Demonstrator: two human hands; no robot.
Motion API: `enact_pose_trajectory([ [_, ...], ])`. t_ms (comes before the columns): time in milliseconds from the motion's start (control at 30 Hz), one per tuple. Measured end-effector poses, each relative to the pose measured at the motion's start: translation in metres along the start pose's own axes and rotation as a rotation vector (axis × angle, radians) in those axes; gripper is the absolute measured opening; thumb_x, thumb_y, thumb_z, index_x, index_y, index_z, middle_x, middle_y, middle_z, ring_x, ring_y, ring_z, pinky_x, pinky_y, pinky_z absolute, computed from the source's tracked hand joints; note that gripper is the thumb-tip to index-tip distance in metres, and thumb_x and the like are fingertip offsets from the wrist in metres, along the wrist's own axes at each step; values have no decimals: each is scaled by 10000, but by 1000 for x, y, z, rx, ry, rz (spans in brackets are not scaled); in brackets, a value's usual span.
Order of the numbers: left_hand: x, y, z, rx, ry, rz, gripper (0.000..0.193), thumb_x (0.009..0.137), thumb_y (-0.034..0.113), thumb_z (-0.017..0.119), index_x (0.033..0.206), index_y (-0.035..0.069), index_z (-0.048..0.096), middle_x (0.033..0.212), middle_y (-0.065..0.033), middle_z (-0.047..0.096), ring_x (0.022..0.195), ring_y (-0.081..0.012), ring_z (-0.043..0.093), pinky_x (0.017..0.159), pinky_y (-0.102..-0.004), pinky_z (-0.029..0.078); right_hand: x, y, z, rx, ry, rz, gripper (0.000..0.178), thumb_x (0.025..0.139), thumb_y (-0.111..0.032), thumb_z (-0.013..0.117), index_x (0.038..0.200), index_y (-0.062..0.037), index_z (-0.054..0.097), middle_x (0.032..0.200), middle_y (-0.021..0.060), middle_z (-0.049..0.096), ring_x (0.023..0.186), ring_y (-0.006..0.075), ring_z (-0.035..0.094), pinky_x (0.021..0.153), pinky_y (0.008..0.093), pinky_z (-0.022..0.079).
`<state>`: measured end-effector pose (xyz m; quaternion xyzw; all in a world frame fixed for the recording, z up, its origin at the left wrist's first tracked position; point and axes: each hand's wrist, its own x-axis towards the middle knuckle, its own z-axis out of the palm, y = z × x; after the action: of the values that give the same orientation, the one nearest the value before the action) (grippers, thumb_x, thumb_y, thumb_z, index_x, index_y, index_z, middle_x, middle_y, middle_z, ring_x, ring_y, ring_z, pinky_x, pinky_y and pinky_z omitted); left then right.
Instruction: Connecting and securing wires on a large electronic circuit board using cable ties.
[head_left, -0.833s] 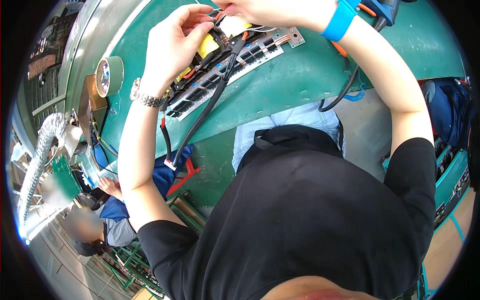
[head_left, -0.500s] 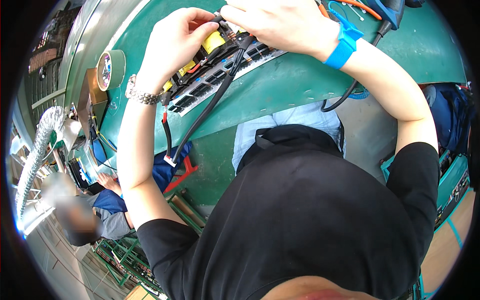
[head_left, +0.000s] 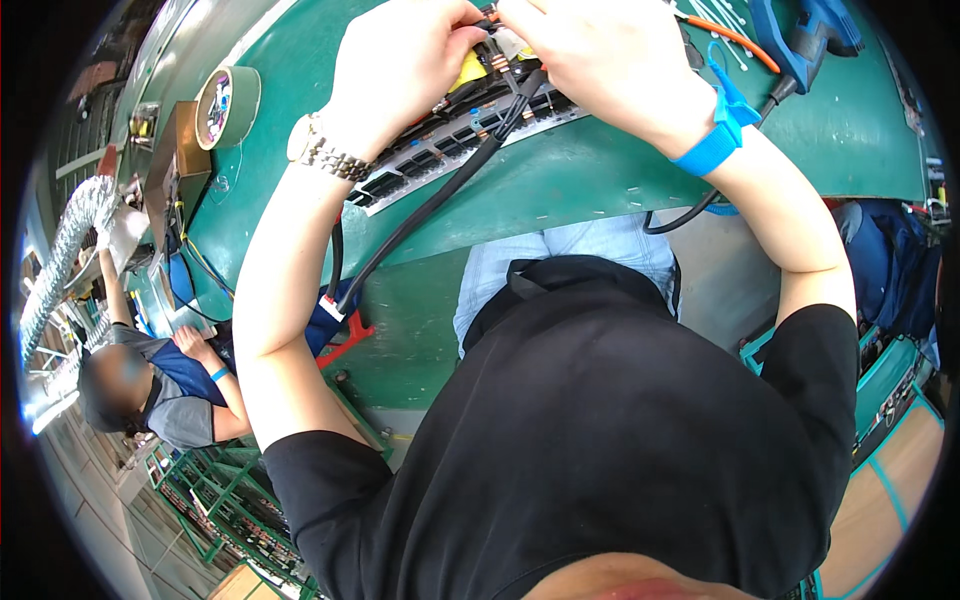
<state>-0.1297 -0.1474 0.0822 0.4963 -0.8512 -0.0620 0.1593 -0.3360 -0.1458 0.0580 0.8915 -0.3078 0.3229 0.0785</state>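
Note:
A long circuit board [head_left: 455, 150] with black parts along its edge and yellow-wrapped components [head_left: 470, 70] lies on the green bench under my hands. My left hand [head_left: 395, 65] pinches thumb and forefinger together over its far side, at a small dark piece that I cannot make out. Close beside it, my right hand [head_left: 615, 70] has curled fingers, with the tips partly cut off by the upper edge; what they hold is hidden. A thick black cable [head_left: 430, 210] runs from the board near my right fingers, over the bench edge, to a white connector [head_left: 331, 308].
A round tub [head_left: 245, 105] of small parts stands at the left, near a cardboard box [head_left: 190, 150]. A blue power tool [head_left: 800, 45], an orange cable [head_left: 735, 37] and white zip ties [head_left: 727, 15] lie at the right. A co-worker [head_left: 180, 385] sits at the left.
Both hands have shifted right, still close together over the board. The board's left part is now more covered by my left hand. The co-worker's arm has risen toward the silver duct.

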Motion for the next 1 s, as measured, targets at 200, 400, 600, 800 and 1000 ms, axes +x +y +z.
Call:
enact_pose_trajectory([
  [200, -2, 0, 8, -37, 62, 35, 152, 877, 196, 703, 944, 69, 754, 883, -148, 696, 841, -345, 684, 759, -411, 542, 3, 5, -7, -64, -50, 41, 84, 798, -162, 643, 852, -98, 632, 725, 100, 603, 693, 288, 642, 629, 421, 513],
  [400, 4, -12, 1, -42, 13, -15, 199, 867, 217, 698, 960, 48, 749, 904, -175, 706, 838, -365, 696, 758, -425, 555, 9, 14, -7, -57, -73, 27, 118, 801, -190, 667, 890, -114, 657, 769, 89, 618, 717, 286, 647, 633, 420, 498],
  [600, 8, -6, -3, -71, -47, -48, 233, 880, 251, 680, 990, 62, 759, 938, -181, 711, 861, -363, 700, 775, -421, 558, 1, 13, -5, -60, -110, 88, 110, 806, -176, 667, 893, -109, 668, 790, 93, 630, 734, 300, 655, 637, 425, 509],
  [800, 7, -10, 3, -22, -77, -18, 242, 879, 263, 672, 1001, 76, 766, 921, -182, 700, 853, -371, 689, 772, -432, 552, -1, 15, -2, -38, -96, 73, 93, 813, -159, 651, 886, -104, 670, 798, 101, 636, 742, 306, 658, 638, 428, 518],
  [1000, 7, -6, 7, 31, -39, -58, 230, 881, 265, 665, 948, 63, 753, 895, -192, 688, 848, -376, 687, 777, -442, 550, -1, 15, -13, -105, -155, 109, 130, 803, -178, 665, 912, -106, 675, 797, 100, 637, 754, 310, 659, 640, 439, 517],
])
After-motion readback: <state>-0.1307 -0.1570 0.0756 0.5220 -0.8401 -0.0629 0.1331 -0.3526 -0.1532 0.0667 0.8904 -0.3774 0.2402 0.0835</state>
